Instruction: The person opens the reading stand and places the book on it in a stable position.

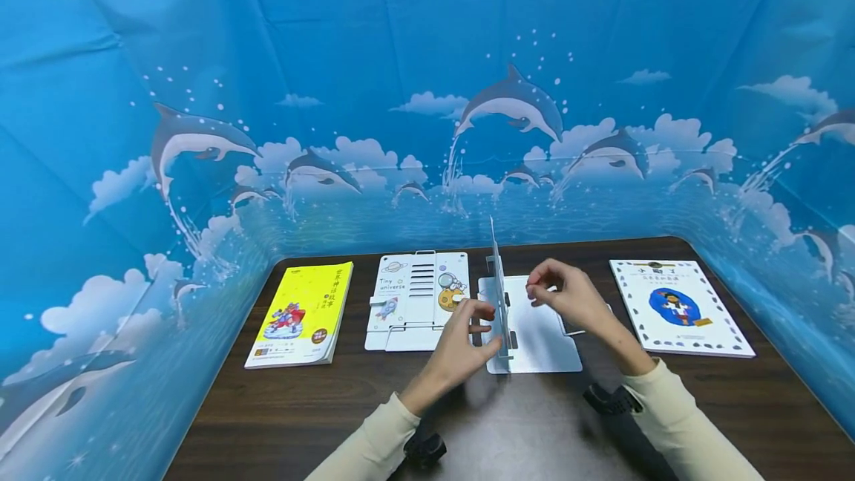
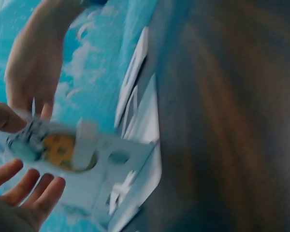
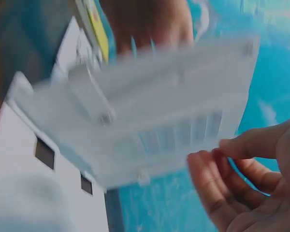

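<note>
A white book stand stands unfolded, its printed panel (image 1: pixel 497 295) upright on a flat white base (image 1: pixel 544 340). To the panel's left is my left hand (image 1: pixel 464 340), fingers parted and slightly bent. In the left wrist view that hand's fingers (image 2: pixel 48 191) lie before the printed face; contact is unclear. My right hand (image 1: pixel 568 295) hovers above the base, right of the panel. In the right wrist view its thumb and fingertips come together beside the slotted back (image 3: pixel 150 111), with nothing visible between them.
Another white stand (image 1: pixel 394 336), printed "Tiny universe", lies folded left of the upright panel. A yellow book (image 1: pixel 300 310) lies at the left of the dark wooden table (image 1: pixel 280 421), and a white-covered book (image 1: pixel 695 325) at the right. A blue dolphin-print cloth (image 1: pixel 374 95) surrounds the table.
</note>
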Available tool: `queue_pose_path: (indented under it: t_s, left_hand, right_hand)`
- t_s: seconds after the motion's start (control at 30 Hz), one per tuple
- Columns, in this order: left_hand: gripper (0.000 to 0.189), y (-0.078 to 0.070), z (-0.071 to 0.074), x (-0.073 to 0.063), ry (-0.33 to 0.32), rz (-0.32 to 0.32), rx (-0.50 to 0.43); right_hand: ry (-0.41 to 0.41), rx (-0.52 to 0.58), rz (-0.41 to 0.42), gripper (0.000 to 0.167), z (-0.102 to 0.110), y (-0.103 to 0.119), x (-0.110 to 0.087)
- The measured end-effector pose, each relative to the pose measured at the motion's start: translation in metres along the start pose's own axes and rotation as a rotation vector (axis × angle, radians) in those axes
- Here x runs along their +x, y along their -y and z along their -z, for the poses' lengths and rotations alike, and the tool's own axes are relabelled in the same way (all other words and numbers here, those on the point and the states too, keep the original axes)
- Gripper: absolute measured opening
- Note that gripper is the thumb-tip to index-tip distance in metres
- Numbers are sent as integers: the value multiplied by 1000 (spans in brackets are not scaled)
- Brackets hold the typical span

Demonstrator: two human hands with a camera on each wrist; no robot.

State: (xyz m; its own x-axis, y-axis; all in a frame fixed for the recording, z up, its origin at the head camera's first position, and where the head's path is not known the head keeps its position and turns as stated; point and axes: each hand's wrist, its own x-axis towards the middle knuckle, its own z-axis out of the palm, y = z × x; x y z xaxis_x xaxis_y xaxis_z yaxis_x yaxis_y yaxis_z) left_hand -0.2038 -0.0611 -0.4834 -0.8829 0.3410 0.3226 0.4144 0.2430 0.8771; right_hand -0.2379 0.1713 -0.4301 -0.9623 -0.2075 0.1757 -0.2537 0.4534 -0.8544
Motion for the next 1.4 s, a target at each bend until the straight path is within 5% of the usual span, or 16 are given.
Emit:
queue_pose_path:
  t_s: [0.2, 0.5, 0.7, 0.97, 1.4]
  left_hand:
    - [54, -2, -25, -13, -65, 16, 150]
    - [42, -7, -42, -11, -192, -6, 190]
    - [41, -8, -43, -9, -188, 9, 74]
    - [28, -2, -34, 2, -213, -23, 72]
    - [8, 23, -10, 50, -309, 36, 150]
  right_hand:
    - [-23, 21, -30, 24, 5, -18, 55]
    - [165, 136, -16, 50, -11, -28, 99]
    - [120, 195, 3, 44, -10, -33, 105]
    - [-6, 126, -42, 43, 10, -44, 104]
    - [-291, 12, -171, 44, 48, -63, 86]
